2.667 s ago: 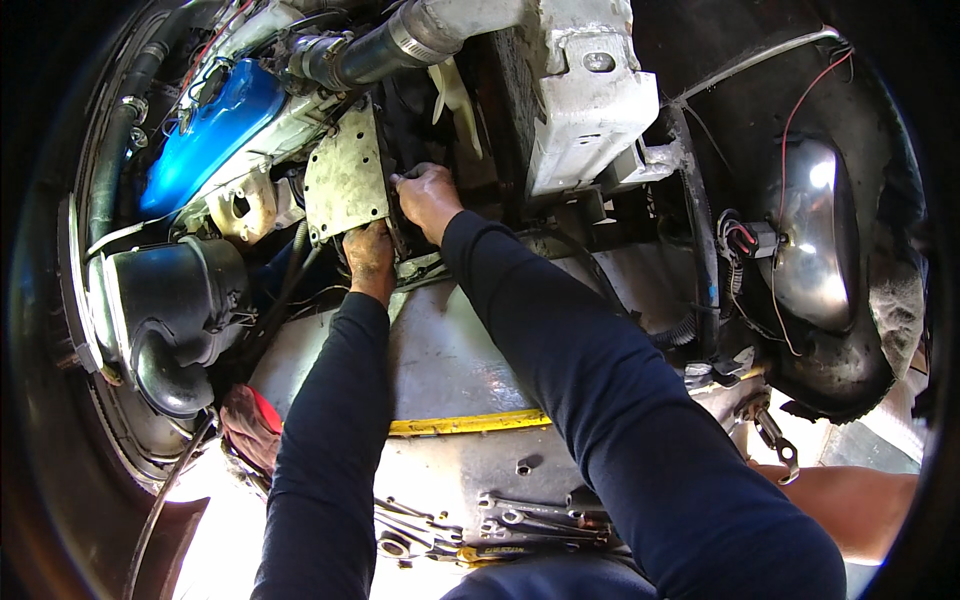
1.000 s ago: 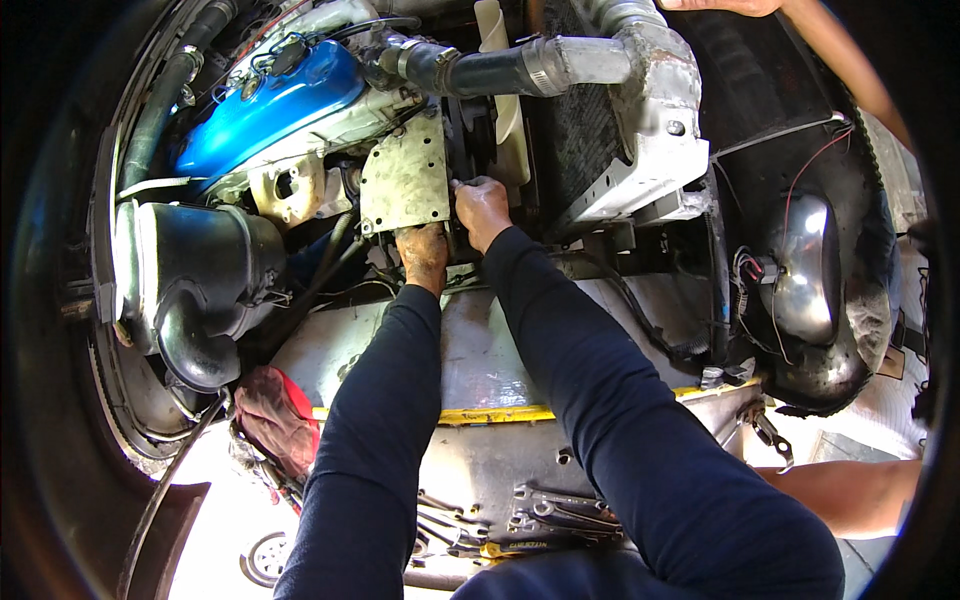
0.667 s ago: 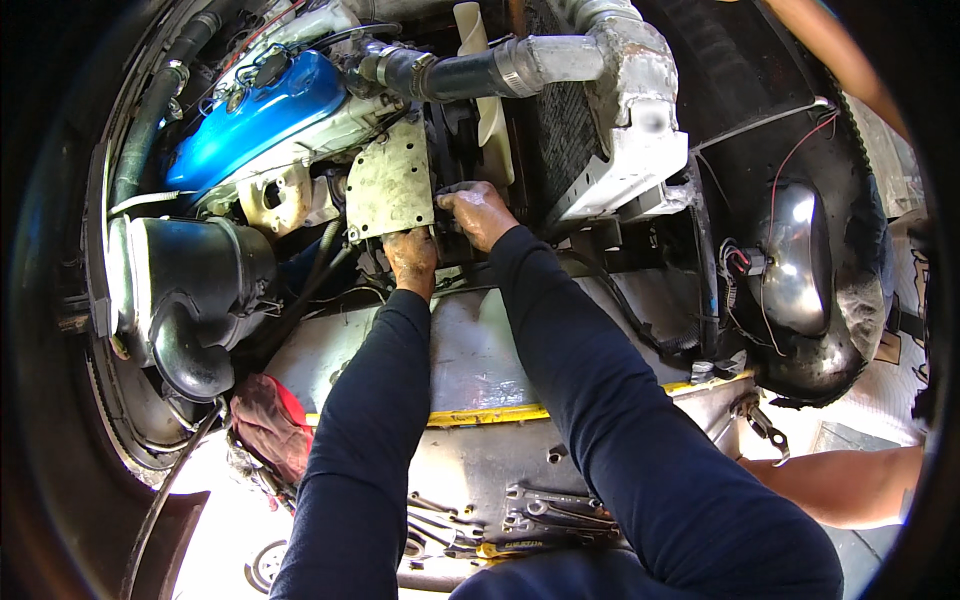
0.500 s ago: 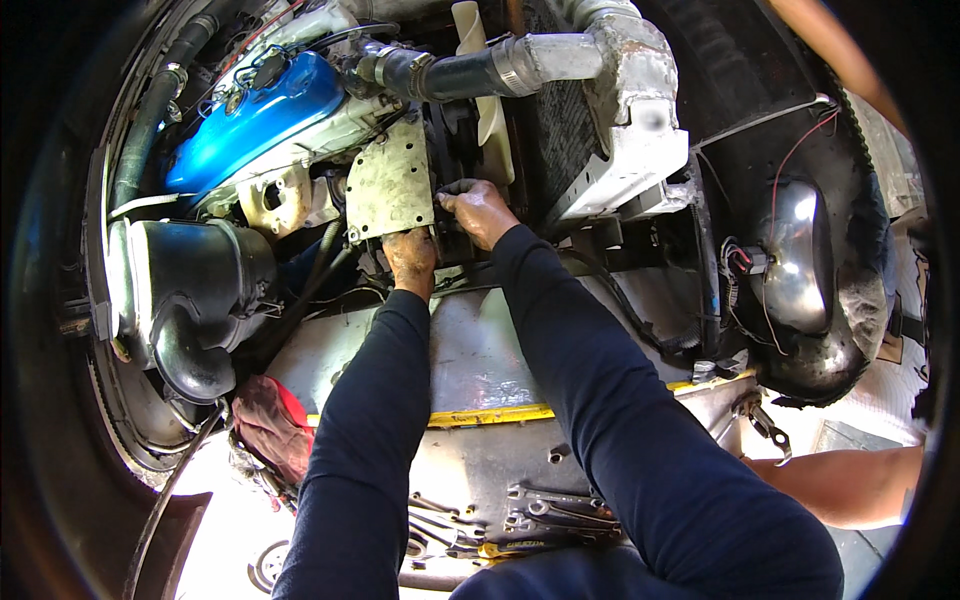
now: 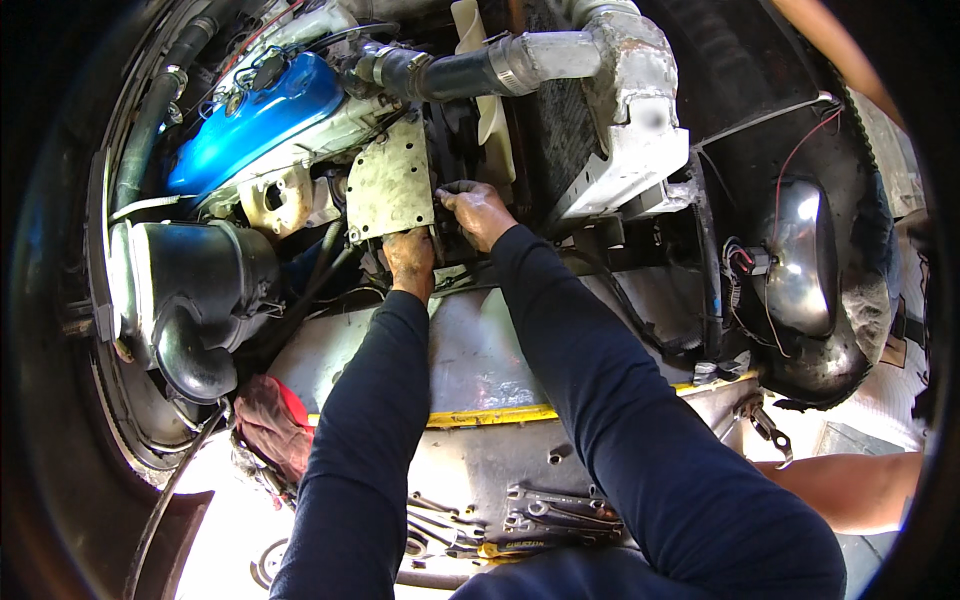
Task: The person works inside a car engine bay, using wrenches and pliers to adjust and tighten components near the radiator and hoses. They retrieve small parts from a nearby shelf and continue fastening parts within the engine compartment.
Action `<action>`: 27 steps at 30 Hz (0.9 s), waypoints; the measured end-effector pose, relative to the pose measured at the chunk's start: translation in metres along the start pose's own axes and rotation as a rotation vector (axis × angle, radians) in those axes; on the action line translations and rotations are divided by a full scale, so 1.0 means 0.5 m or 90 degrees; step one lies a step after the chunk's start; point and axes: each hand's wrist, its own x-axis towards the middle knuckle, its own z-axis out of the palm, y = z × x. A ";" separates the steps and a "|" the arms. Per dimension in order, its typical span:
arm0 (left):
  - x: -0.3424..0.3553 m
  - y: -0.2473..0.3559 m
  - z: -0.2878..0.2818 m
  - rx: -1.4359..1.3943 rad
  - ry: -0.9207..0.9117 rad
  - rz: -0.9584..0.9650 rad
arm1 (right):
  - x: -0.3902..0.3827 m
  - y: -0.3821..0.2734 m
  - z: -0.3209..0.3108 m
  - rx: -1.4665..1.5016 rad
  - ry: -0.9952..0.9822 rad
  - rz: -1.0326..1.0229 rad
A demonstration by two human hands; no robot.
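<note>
A pale metal plate with bolt holes point(image 5: 385, 175) sits in the middle of the engine bay. My left hand point(image 5: 408, 258) reaches up under its lower edge, its fingers hidden there. My right hand point(image 5: 474, 210) is curled beside the plate's right edge, fingertips closed on something too small and dark to make out. Above and right of it stand a cream fan blade point(image 5: 490, 130) and a radiator point(image 5: 565, 130). A blue engine cover point(image 5: 250, 125) lies up and left of the plate, with a black cylindrical housing point(image 5: 190, 280) below it.
Several wrenches point(image 5: 545, 510) lie on the bumper below a yellow-edged panel point(image 5: 480, 417). A red cloth point(image 5: 270, 425) hangs at its left. Another person's arms point(image 5: 835, 505) show at the right side. A large jointed pipe point(image 5: 565, 57) crosses above, and a loose red wire hangs near a silver lamp housing point(image 5: 805, 260).
Since 2.7 seconds ago the view has shifted, showing more pipe, and another person's arm appeared at upper right. My hands stay at the plate, barely moving over the last second.
</note>
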 end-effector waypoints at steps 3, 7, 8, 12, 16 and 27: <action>-0.001 0.003 -0.002 0.142 -0.020 0.081 | -0.008 -0.009 0.001 -0.076 0.087 -0.017; -0.011 0.035 0.015 -0.270 -0.005 -0.095 | -0.011 0.009 0.011 -0.271 0.236 -0.121; -0.010 0.031 0.018 -0.301 -0.004 -0.083 | -0.014 0.014 0.018 -0.299 0.265 -0.150; -0.020 -0.027 0.015 -0.402 0.012 -0.034 | -0.034 0.023 0.041 -0.332 0.238 -0.224; -0.012 0.012 0.031 -0.488 -0.025 -0.154 | -0.022 0.022 -0.016 -0.295 0.163 -0.179; -0.006 0.032 0.005 -0.489 -0.023 -0.212 | -0.039 -0.005 0.003 -0.360 0.126 -0.171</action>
